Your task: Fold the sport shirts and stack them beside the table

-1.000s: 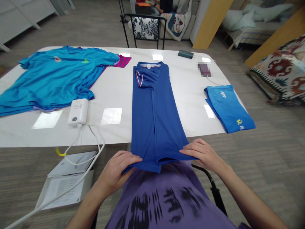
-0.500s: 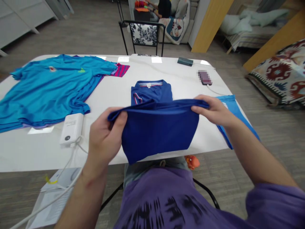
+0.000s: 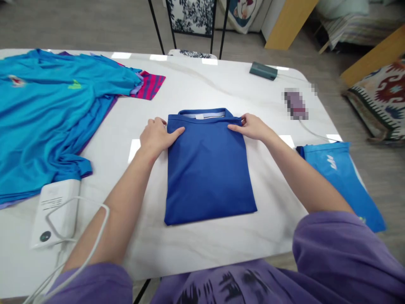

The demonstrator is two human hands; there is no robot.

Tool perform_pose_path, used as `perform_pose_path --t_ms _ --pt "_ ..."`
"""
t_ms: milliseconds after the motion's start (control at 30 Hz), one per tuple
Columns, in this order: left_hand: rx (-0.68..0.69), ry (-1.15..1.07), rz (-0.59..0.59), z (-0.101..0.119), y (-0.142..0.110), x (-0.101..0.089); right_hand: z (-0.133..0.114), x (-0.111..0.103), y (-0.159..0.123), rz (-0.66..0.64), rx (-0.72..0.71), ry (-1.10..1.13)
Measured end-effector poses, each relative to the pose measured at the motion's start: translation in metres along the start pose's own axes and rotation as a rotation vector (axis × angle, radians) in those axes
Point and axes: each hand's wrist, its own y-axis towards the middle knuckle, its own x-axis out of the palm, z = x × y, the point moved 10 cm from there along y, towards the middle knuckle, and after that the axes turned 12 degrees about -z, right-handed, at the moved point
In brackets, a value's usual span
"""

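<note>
A dark blue T-shirt [image 3: 209,173] lies folded into a near rectangle on the white table, its collar showing past the folded hem at the far end. My left hand [image 3: 158,137] is at its far left corner, thumb on top of the cloth and the fingers curled at the edge. At the far right corner my right hand [image 3: 251,127] pinches the hem between thumb and fingers. Some of the fingertips on both hands are hidden by the fabric.
Left lies a stack of turquoise T-shirts [image 3: 47,122], with a white power bank [image 3: 57,211] and its cable in front. A folded light blue garment [image 3: 341,177] rests at the right edge. Farther back are a dark green device [image 3: 263,71] and a blurred-out phone [image 3: 295,103].
Both hands have moved forward and down, bringing the raised lower part of the T-shirt over onto its upper part. It now lies flat, and the view has moved closer to the table.
</note>
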Motion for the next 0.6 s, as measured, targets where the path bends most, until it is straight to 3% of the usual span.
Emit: perform_pose_path --t_ms 100,167,267,400,500,600 --pt "-0.007 0.007 -0.062 0.005 0.000 0.003 0.002 -0.005 -0.004 0.058 0.028 0.014" --pt "0.040 0.022 0.031 0.020 -0.010 -0.006 -0.002 -0.013 -0.006 0.100 -0.017 0.047" --pt "0.225 0.071 0.209 0.059 -0.051 -0.011 -0.006 -0.016 -0.007 0.038 -0.122 0.131" --pt "0.507 0.137 0.118 0.103 -0.113 0.033 -0.004 -0.022 -0.013 -0.011 -0.185 0.201" --pt "0.536 0.166 0.044 0.104 -0.133 0.066 -0.008 -0.028 -0.015 -0.027 -0.185 0.251" --pt "0.523 0.176 0.049 0.096 -0.134 0.077 -0.017 -0.036 -0.013 -0.085 -0.160 0.304"
